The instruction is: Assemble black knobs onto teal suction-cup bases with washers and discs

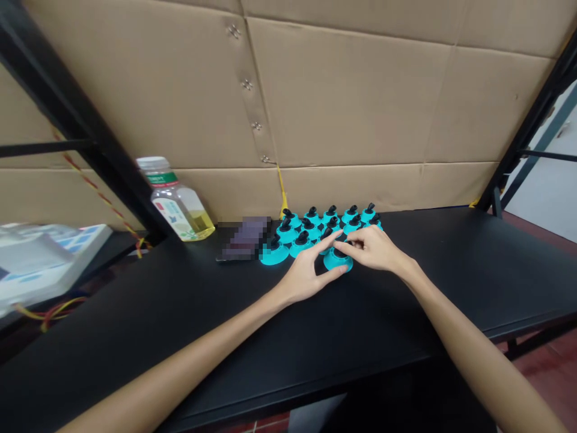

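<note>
My left hand (pixel 303 278) curves around the near turquoise round base with a black top (pixel 334 262), its thumb against the front rim and its fingers on the far side. From the right, my right hand (pixel 372 248) bends its fingers in a pinch at the black top of that same piece. The fingers partly hide the top. Behind both hands stand several like pieces in rows, each a turquoise flared base (pixel 301 248) with a black knob tilted on it. Part of the rows is covered by my hands.
Left of the rows lies a dark phone (pixel 246 239), blurred out. A clear bottle (pixel 178 201) with yellow liquid stands farther left on the black table (pixel 180 319). Cardboard (pixel 351 96) walls off the back; black metal posts (pixel 523 126) rise at the sides.
</note>
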### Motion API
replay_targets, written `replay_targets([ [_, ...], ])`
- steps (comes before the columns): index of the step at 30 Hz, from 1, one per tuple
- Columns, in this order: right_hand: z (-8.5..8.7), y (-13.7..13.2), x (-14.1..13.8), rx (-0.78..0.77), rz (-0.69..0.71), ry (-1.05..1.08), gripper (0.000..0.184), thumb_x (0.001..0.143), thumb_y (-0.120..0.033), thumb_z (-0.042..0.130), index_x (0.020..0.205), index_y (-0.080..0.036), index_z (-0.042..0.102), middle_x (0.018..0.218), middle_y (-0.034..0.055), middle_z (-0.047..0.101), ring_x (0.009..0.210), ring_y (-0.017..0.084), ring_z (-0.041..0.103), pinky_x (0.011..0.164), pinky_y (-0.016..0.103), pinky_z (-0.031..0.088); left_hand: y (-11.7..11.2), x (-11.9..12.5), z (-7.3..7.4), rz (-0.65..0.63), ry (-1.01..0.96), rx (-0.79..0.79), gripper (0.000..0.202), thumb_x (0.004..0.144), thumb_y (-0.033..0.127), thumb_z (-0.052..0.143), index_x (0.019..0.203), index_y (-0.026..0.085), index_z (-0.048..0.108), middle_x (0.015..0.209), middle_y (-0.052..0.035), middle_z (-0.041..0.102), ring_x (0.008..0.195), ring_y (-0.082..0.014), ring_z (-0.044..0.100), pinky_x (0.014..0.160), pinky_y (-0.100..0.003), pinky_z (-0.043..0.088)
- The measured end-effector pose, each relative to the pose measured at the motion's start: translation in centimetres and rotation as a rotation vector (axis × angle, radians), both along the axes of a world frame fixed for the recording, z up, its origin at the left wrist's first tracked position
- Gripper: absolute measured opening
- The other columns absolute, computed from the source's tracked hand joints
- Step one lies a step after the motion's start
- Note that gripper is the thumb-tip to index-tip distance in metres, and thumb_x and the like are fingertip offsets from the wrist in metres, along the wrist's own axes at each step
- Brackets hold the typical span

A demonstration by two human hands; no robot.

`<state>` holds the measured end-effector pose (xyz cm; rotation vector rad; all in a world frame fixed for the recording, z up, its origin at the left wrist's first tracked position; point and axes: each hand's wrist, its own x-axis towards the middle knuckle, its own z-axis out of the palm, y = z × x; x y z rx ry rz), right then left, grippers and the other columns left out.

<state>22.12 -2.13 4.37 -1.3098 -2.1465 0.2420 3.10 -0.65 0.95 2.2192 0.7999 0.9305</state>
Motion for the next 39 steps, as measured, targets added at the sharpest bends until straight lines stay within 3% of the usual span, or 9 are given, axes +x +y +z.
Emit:
replay_targets([
  [5, 0.1, 0.0, 0.1, -0.041, 0.01, -0.007, 0.046, 0.09, -0.043, 0.047, 0.053, -0.017, 0.042, 0.05, -0.0054, 0.033, 0.05, 0.007, 0.027, 0.052, 0.025, 0.018, 0.4, 0.0, -0.3, -0.079, -0.043, -0.123, 0.067, 0.083, 0.043, 0.065, 0.143, 0.027, 0.04, 0.149, -0.0053, 0.042, 0.138, -0.0246, 0.038, 0.114, -0.046, 0.031],
  [8, 0.2, -0.1, -0.6, -0.032, -0.105, -0.092, 0.047, 0.089, -0.044, 0.049, 0.051, -0.016, 0.046, 0.049, -0.0036, 0.039, 0.05, 0.008, 0.029, 0.054, 0.025, 0.02, 0.5, 0.2, -0.3, -0.016, -0.047, -0.167, 0.071, 0.077, 0.043, 0.071, 0.14, 0.025, 0.045, 0.143, -0.0065, 0.051, 0.134, -0.0269, 0.045, 0.112, -0.048, 0.034],
  [12, 0.2, -0.1, -1.7, -0.004, -0.276, -0.214, 0.048, 0.088, -0.044, 0.048, 0.049, -0.017, 0.049, 0.051, 0.0003, 0.046, 0.052, 0.01, 0.033, 0.055, 0.026, 0.019, 0.5, 0.5, -0.3, 0.165, -0.043, -0.167, 0.077, 0.065, 0.043, 0.08, 0.134, 0.023, 0.052, 0.127, -0.0078, 0.065, 0.123, -0.0311, 0.056, 0.107, -0.049, 0.04],
  [15, 0.1, -0.1, -1.6, -0.008, -0.24, -0.207, 0.051, 0.09, -0.047, 0.045, 0.048, -0.017, 0.048, 0.049, 0.0001, 0.044, 0.051, 0.01, 0.033, 0.054, 0.026, 0.018, 0.4, 0.4, -0.4, 0.194, -0.029, -0.12, 0.078, 0.066, 0.046, 0.079, 0.136, 0.025, 0.05, 0.119, -0.0082, 0.069, 0.119, -0.0315, 0.059, 0.104, -0.051, 0.042],
  [21, -0.2, 0.0, -0.2, 0.016, -0.106, -0.064, 0.052, 0.091, -0.049, 0.046, 0.05, -0.017, 0.041, 0.048, -0.0045, 0.033, 0.049, 0.007, 0.025, 0.053, 0.026, 0.018, 0.4, 0.0, -0.1, -0.028, -0.087, -0.179, 0.071, 0.08, 0.043, 0.066, 0.144, 0.024, 0.038, 0.137, -0.0098, 0.056, 0.128, -0.0273, 0.051, 0.108, -0.05, 0.039],
  [26, -0.2, 0.0, -0.3, 0.025, -0.037, -0.014, 0.047, 0.089, -0.046, 0.048, 0.053, -0.017, 0.042, 0.05, -0.0046, 0.037, 0.049, 0.007, 0.029, 0.052, 0.025, 0.019, 0.4, 0.0, 0.1, -0.047, -0.18, -0.247, 0.07, 0.073, 0.038, 0.073, 0.136, 0.021, 0.049, 0.136, -0.0077, 0.058, 0.129, -0.0261, 0.051, 0.109, -0.045, 0.04],
  [29, 0.1, -0.2, -0.7, -0.005, -0.089, -0.062, 0.039, 0.085, -0.039, 0.053, 0.054, -0.017, 0.047, 0.051, -0.0039, 0.043, 0.05, 0.007, 0.033, 0.053, 0.025, 0.019, 0.3, 0.3, 0.0, 0.028, -0.155, -0.205, 0.07, 0.068, 0.037, 0.078, 0.132, 0.02, 0.055, 0.127, -0.0075, 0.064, 0.123, -0.0283, 0.056, 0.107, -0.046, 0.043],
  [34, 0.3, -0.4, -1.7, -0.036, -0.215, -0.146, 0.041, 0.086, -0.041, 0.051, 0.053, -0.017, 0.05, 0.051, -0.0012, 0.048, 0.052, 0.009, 0.034, 0.054, 0.026, 0.019, -0.5, 0.8, -0.2, 0.304, -0.048, 0.028, 0.065, 0.068, 0.037, 0.077, 0.129, 0.025, 0.057, 0.121, -0.0059, 0.068, 0.115, -0.0311, 0.061, 0.101, -0.047, 0.048],
  [39, 0.4, -0.5, -1.4, -0.001, -0.174, -0.072, 0.048, 0.089, -0.048, 0.049, 0.052, -0.016, 0.05, 0.05, -0.0019, 0.045, 0.05, 0.008, 0.032, 0.054, 0.026, 0.019, -0.7, 0.7, 0.4, 0.21, 0.009, 0.087, 0.077, 0.078, 0.04, 0.07, 0.146, 0.027, 0.036, 0.126, -0.0061, 0.065, 0.115, -0.0281, 0.062, 0.1, -0.045, 0.048],
])
